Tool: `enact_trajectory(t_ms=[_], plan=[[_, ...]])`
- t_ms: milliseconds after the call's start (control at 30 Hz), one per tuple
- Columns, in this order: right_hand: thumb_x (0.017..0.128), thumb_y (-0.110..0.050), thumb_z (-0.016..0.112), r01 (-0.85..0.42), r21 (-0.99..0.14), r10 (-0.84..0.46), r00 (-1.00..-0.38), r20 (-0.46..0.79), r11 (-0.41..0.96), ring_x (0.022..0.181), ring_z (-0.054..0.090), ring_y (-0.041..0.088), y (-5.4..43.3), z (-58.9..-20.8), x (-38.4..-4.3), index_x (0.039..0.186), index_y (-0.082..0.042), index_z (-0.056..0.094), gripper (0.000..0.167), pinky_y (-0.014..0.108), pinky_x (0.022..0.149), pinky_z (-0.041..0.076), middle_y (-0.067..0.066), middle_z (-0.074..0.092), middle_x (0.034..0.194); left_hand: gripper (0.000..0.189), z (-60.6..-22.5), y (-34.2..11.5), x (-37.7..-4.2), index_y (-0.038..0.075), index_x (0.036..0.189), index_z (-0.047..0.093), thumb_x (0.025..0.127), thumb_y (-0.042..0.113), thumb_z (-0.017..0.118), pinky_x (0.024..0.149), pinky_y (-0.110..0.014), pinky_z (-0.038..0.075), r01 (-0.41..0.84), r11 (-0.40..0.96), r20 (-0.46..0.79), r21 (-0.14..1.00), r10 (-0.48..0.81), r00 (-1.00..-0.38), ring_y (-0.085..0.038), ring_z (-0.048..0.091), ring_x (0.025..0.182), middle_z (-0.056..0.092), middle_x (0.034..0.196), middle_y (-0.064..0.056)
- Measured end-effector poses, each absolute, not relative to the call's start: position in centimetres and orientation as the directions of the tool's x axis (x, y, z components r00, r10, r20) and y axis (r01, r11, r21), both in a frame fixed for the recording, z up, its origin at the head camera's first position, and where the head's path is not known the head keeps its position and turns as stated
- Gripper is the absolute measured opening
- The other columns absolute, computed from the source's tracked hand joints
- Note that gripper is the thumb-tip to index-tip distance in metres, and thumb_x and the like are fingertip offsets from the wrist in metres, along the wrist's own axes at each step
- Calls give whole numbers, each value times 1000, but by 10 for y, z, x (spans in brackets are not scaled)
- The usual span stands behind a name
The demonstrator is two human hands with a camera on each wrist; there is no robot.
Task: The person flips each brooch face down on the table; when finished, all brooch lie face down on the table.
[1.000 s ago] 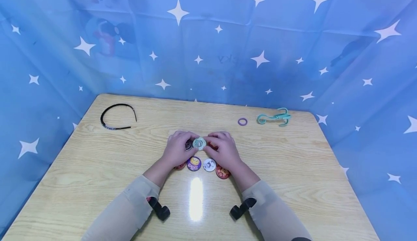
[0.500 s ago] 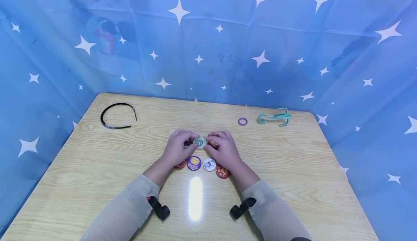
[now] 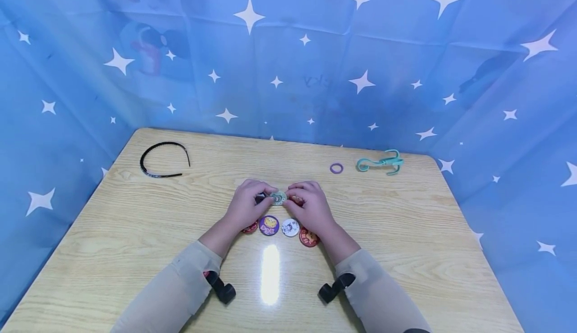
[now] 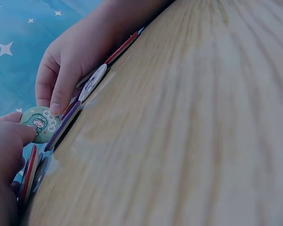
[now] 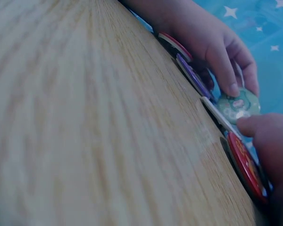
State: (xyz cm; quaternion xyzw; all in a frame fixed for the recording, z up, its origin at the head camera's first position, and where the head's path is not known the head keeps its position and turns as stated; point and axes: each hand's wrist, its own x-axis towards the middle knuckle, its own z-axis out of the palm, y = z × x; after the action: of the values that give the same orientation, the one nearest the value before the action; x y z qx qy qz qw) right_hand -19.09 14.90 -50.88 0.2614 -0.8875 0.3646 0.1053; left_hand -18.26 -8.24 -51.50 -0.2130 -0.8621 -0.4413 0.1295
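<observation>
A round green button badge (image 3: 279,199) with a cartoon figure is held at the table's middle, pinched from the left by my left hand (image 3: 247,205) and from the right by my right hand (image 3: 312,205). Its printed face shows in the left wrist view, where the green badge (image 4: 42,129) stands tilted up between thumbs and fingers. Nearer the body lie a purple badge (image 3: 269,225), a white badge (image 3: 290,228), a red badge (image 3: 309,237) and another red badge (image 3: 250,228) partly under the left wrist. A dark badge (image 3: 259,198) and a reddish badge (image 3: 296,200) are mostly hidden by the hands.
A black headband (image 3: 145,165) lies at the back left of the wooden table (image 3: 135,233). Toward the back right are a purple hair tie (image 3: 336,168) and a turquoise hair claw-like clip (image 3: 383,162). A blue star-patterned curtain (image 3: 288,102) hangs behind the table.
The green badge has tilted flatter, its face foreshortened in the head view compared with a second ago. Both hands keep their grip and hardly move.
</observation>
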Motion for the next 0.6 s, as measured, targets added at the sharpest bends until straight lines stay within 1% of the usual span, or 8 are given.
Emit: enact_trajectory(t_ms=[133, 233, 367, 467, 600], plan=[[92, -15, 86, -562, -603, -379, -827, 416, 566, 120, 59, 28, 148, -511, -191, 103, -14, 83, 11, 49, 106, 44, 6, 75, 120, 15, -516, -82, -182, 16, 104, 78, 92, 9, 84, 103, -48, 49, 494, 536, 414, 685, 272, -868, -26, 66, 111, 78, 109, 1], [91, -12, 85, -568, -610, -372, -823, 430, 552, 119, 59, 28, 148, -512, -192, 99, -14, 83, 9, 48, 106, 44, 6, 76, 117, 14, -516, -82, -182, 19, 98, 77, 91, 8, 85, 101, -50, 48, 490, 551, 399, 676, 286, -871, -24, 66, 106, 78, 104, 3], [91, -11, 85, -554, -616, -368, -833, 413, 560, 119, 58, 27, 148, -511, -192, 99, -15, 83, 9, 46, 107, 43, 4, 75, 116, 14, -515, -81, -182, 21, 96, 78, 92, 9, 84, 102, -52, 46, 458, 567, 361, 685, 282, -889, -23, 65, 107, 77, 104, 5], [91, -11, 84, -547, -618, -369, -837, 404, 564, 119, 58, 27, 148, -511, -192, 99, -16, 83, 10, 46, 106, 43, 3, 75, 116, 14, -515, -81, -182, 21, 95, 78, 91, 9, 85, 102, -52, 45, 462, 568, 365, 682, 283, -887, -22, 64, 107, 78, 105, 5], [89, -9, 83, -565, -607, -370, -825, 427, 559, 117, 59, 29, 148, -512, -192, 98, -16, 83, 12, 49, 104, 45, 4, 75, 115, 15, -515, -82, -181, 20, 93, 80, 88, 9, 88, 97, -51, 43, 489, 565, 396, 665, 288, -872, -22, 63, 104, 79, 103, 4]])
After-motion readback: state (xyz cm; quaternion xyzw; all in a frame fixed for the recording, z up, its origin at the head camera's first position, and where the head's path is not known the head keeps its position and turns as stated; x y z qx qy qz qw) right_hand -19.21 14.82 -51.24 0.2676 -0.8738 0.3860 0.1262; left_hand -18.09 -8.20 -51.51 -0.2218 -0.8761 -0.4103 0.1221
